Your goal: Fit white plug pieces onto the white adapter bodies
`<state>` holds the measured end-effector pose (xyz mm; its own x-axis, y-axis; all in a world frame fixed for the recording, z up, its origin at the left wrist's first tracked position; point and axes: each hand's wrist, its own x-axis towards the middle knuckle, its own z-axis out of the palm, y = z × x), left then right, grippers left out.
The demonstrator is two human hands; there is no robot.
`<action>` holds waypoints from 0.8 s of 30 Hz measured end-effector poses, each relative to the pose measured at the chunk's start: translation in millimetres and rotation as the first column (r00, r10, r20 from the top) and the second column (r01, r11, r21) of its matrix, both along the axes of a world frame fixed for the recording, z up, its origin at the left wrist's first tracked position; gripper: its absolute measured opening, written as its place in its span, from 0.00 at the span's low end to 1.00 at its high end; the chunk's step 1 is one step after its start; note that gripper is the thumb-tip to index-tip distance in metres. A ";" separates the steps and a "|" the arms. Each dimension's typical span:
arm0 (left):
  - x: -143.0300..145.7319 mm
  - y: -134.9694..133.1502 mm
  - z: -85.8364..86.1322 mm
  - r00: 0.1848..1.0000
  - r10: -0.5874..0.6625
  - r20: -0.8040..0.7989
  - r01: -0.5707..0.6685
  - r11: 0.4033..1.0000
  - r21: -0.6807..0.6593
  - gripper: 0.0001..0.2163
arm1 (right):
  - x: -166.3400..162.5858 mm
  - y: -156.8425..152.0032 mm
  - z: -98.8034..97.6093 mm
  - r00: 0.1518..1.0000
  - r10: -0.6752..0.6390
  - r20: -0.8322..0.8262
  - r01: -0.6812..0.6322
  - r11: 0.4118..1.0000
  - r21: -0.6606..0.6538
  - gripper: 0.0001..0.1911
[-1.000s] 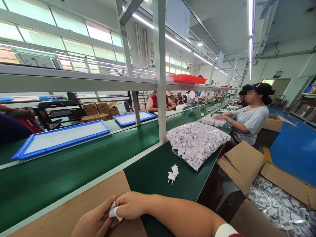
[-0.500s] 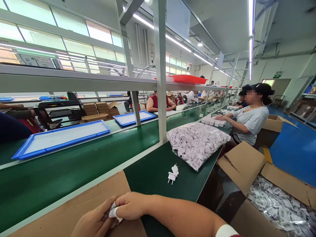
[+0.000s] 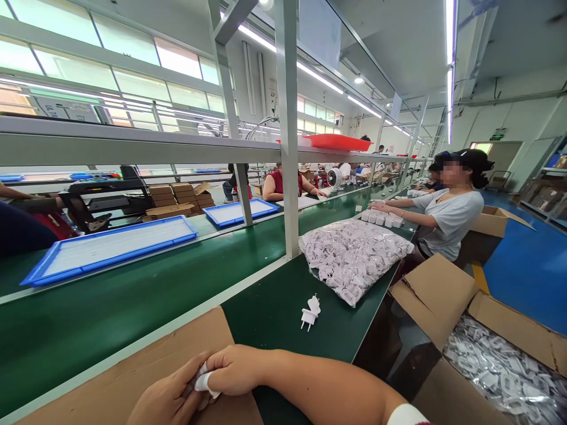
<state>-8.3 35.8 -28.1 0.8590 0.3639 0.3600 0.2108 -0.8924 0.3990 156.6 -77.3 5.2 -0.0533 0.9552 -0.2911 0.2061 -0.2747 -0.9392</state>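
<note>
My left hand (image 3: pixel 162 394) and my right hand (image 3: pixel 237 369) are clasped together low in the view, fingers closed around each other. White coverings (image 3: pixel 202 381) wrap fingertips where the hands meet. Between the palms nothing can be made out, as the fingers hide that space. Under the hands lies a flat sheet of brown cardboard (image 3: pixel 177 348). Beyond my right forearm, a white plug piece with two pins (image 3: pixel 310 314) rests on the green tabletop (image 3: pixel 261 307), touched by neither hand. Farther back sits a clear bag (image 3: pixel 354 254) full of white plastic parts.
An open carton (image 3: pixel 500 366) with bagged white parts stands to the right, below the table edge. A metal post (image 3: pixel 290 195) rises ahead, carrying a shelf with a red tray (image 3: pixel 339 141). Blue-rimmed trays (image 3: pixel 119 242) lie across the green belt. A co-worker (image 3: pixel 456 206) handles white blocks (image 3: pixel 383 218).
My clasped hands have hardly moved. The co-worker at the right has reached farther left over the white blocks. Across the belt, a person in red has stretched an arm to the right.
</note>
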 end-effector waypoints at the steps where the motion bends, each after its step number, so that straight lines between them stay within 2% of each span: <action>1: -0.1 -0.4 -0.3 1.000 0.009 0.011 -0.009 1.000 0.001 0.13 | 0.0 -0.1 0.5 1.000 0.002 0.008 -0.002 1.000 0.001 0.07; 5: 0.7 -2.5 -0.5 0.999 0.031 0.029 -0.031 0.999 -0.007 0.13 | -0.1 -0.4 1.3 1.000 0.001 0.010 -0.001 1.000 -0.001 0.07; 12: 1.9 -1.7 2.3 1.000 -0.004 0.005 0.004 1.000 -0.009 0.14 | 0.8 -3.2 5.9 1.000 0.016 0.019 -0.016 1.000 0.004 0.06; 17: 1.7 -3.8 -0.5 0.998 0.051 0.040 -0.052 0.999 0.008 0.15 | 0.3 -5.9 11.0 0.999 0.011 0.048 -0.011 1.000 0.005 0.06; 21: 1.5 -2.6 -0.7 1.000 0.014 0.018 -0.014 1.000 0.007 0.14 | -1.1 -7.2 14.3 0.998 -0.001 0.058 0.002 1.000 -0.012 0.06; 24: 1.7 -4.0 0.5 0.998 0.041 0.038 -0.041 0.999 0.001 0.14 | -1.2 -7.0 13.3 0.999 -0.004 0.037 0.005 1.000 -0.014 0.07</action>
